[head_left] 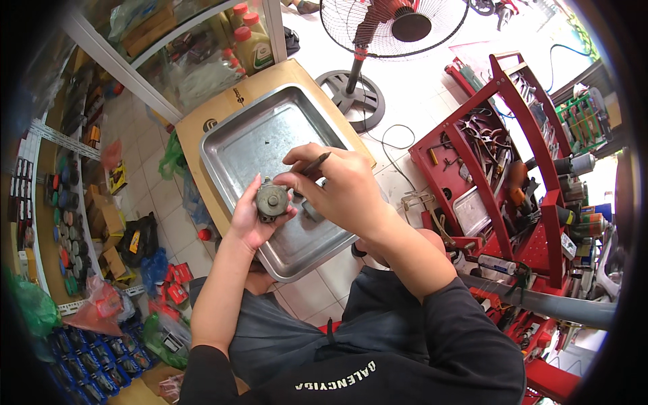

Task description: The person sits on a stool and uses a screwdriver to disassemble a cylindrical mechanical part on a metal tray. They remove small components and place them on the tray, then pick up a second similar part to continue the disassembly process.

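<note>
My left hand is closed round a round, grimy grey metal housing with a raised boss in its middle, and holds it over the tray. Close beside it, my right hand grips a slim dark rod-like tool, whose end sticks out above the fingers. The right thumb and fingertips reach the housing's upper edge; whether they touch it I cannot tell. Below both hands lies a shallow metal tray. A grey metal piece rests in it, partly hidden by my right hand, and a tiny dark bit lies farther up.
The tray stands on a cardboard box. Behind it is a standing fan. A red tool cart full of pliers and other tools stands at the right. Shelves with goods and a glass cabinet with bottles line the left.
</note>
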